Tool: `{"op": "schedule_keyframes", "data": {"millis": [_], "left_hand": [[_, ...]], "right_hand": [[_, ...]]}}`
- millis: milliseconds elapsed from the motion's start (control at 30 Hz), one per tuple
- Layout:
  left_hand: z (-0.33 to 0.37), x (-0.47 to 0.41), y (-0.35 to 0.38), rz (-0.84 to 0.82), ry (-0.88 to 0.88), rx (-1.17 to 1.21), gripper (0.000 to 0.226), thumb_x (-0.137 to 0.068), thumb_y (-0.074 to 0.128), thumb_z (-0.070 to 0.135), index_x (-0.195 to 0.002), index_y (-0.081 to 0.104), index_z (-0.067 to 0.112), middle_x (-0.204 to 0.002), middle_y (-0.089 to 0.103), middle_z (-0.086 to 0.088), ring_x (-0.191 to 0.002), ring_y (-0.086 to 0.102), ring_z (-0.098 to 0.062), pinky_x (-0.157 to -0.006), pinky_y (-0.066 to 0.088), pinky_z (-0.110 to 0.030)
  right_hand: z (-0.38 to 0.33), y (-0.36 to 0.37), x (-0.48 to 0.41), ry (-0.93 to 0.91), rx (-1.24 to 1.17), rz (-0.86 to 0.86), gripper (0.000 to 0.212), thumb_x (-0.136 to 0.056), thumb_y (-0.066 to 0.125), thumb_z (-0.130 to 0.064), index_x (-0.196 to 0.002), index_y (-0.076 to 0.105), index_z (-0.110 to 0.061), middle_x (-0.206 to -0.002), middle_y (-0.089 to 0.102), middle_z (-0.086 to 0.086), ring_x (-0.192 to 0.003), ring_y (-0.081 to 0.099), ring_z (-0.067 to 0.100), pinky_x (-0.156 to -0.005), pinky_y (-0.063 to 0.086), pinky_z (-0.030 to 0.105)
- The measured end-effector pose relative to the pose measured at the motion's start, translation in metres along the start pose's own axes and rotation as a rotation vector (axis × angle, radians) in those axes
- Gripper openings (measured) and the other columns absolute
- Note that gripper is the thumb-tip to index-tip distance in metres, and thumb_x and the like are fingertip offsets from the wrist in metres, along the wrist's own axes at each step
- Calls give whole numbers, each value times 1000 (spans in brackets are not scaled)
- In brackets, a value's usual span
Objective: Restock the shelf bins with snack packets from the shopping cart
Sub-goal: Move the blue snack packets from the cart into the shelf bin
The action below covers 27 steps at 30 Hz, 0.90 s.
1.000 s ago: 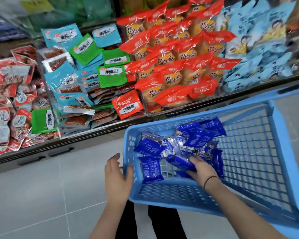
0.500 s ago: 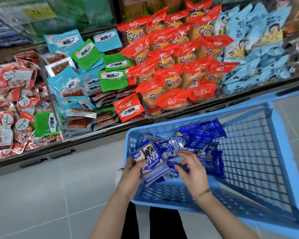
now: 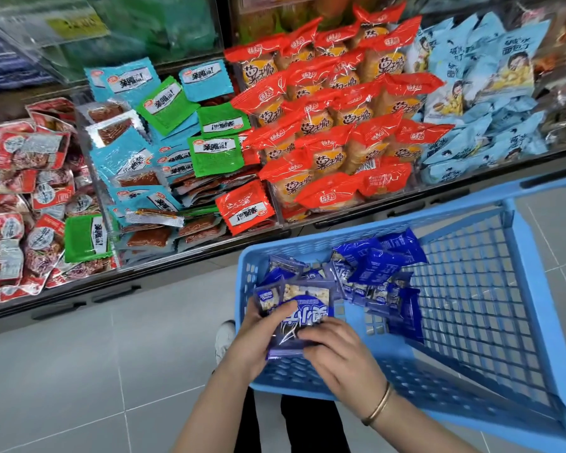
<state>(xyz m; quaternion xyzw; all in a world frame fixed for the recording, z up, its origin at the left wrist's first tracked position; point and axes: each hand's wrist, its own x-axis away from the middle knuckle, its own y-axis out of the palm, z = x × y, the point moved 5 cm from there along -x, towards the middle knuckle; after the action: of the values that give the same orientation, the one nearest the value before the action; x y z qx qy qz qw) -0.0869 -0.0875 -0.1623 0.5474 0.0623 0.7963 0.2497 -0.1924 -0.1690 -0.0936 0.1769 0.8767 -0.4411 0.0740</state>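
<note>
A blue plastic shopping cart basket (image 3: pixel 530 289) fills the lower right. Several dark blue snack packets (image 3: pixel 378 263) lie heaped at its far left end. A small stack of the same blue packets (image 3: pixel 303 317) sits over the basket's near left corner, gripped by both hands. My left hand (image 3: pixel 252 341) holds the stack from the left with the thumb on top. My right hand (image 3: pixel 340 354), with a bangle on the wrist, presses on the stack's lower right edge with curled fingers.
Shelf bins (image 3: pixel 275 220) run across the top: red-and-silver packets at left, teal and green packets (image 3: pixel 164 103) beside them, red-wrapped cakes (image 3: pixel 334 125) in the middle, light blue bags (image 3: pixel 490 93) at right. Grey tiled floor (image 3: pixel 111 371) lies at lower left. A shoe shows by the cart.
My left hand left the basket rim and took up packets. My right hand brought more packets onto them, and both hands now hold one stack nearer the front corner.
</note>
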Motion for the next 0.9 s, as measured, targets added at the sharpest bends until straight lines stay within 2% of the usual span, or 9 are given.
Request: {"op": "schedule_keyframes", "data": {"millis": [167, 233, 367, 433, 500, 600, 733, 800, 900], "left_hand": [[2, -2, -11, -27, 48, -87, 63, -66, 74, 12, -123, 49, 21, -106, 72, -14, -92, 71, -29, -68, 58, -35], [5, 0, -12, -47, 56, -173, 66, -67, 78, 11, -125, 48, 22, -109, 71, -12, -97, 70, -29, -76, 58, -39], [6, 3, -9, -200, 25, -466, 58, -72, 78, 24, -120, 47, 37, -104, 73, 11, -98, 69, -11, -80, 57, -28], [5, 4, -7, -199, -53, -464, 35, -82, 69, 44, -112, 49, 42, -95, 73, 18, -90, 70, -5, -73, 56, -23], [5, 4, -8, -162, -114, -369, 41, -87, 45, 58, -119, 55, 34, -106, 74, 2, -98, 70, -19, -82, 57, -35], [11, 2, -12, -125, -96, -270, 47, -96, 26, 57, -125, 53, 31, -117, 70, -1, -107, 67, -23, -89, 55, -41], [15, 3, -9, -150, -145, -262, 42, -99, 21, 53, -115, 55, 34, -109, 73, 3, -101, 69, -19, -75, 58, -33], [17, 3, -6, -154, -127, -290, 38, -99, 24, 52, -116, 53, 36, -110, 72, 10, -105, 67, -12, -87, 54, -35], [18, 2, -4, -150, -71, -268, 58, -95, 24, 57, -143, 38, 28, -144, 49, 6, -131, 47, -11, -112, 33, -45]], "right_hand": [[19, -5, 0, 448, -316, 62, 14, -80, 69, -25, -91, 60, -24, -110, 60, -9, -106, 54, 3, -99, 38, 20], [35, -5, -2, 680, -378, 118, 38, -76, 73, -15, -105, 54, -30, -116, 53, -12, -112, 49, 0, -98, 38, 18], [61, 7, -8, 935, -559, -254, 62, -77, 74, -14, -126, 41, -33, -125, 49, -10, -107, 52, 3, -86, 40, 7], [70, 7, -10, 975, -621, -439, 56, -76, 76, -16, -120, 46, -33, -121, 55, -3, -103, 56, 9, -81, 43, 8], [81, -2, -14, 993, -594, -477, 52, -73, 78, -18, -116, 51, -32, -113, 58, -4, -100, 57, 8, -83, 44, 15], [94, -21, -22, 990, -587, -399, 39, -75, 75, -14, -109, 60, -24, -99, 64, -2, -82, 59, -1, -72, 47, 11], [93, -24, -26, 966, -675, -396, 21, -80, 70, -6, -99, 63, -13, -97, 67, 14, -83, 60, 17, -77, 50, 29], [87, -16, -29, 929, -695, -436, 19, -81, 69, -6, -97, 61, -10, -95, 66, 10, -81, 59, 12, -75, 48, 23], [86, -8, -31, 941, -731, -350, 14, -84, 65, -8, -91, 54, -14, -80, 58, -1, -71, 53, 9, -68, 43, 21]]}}
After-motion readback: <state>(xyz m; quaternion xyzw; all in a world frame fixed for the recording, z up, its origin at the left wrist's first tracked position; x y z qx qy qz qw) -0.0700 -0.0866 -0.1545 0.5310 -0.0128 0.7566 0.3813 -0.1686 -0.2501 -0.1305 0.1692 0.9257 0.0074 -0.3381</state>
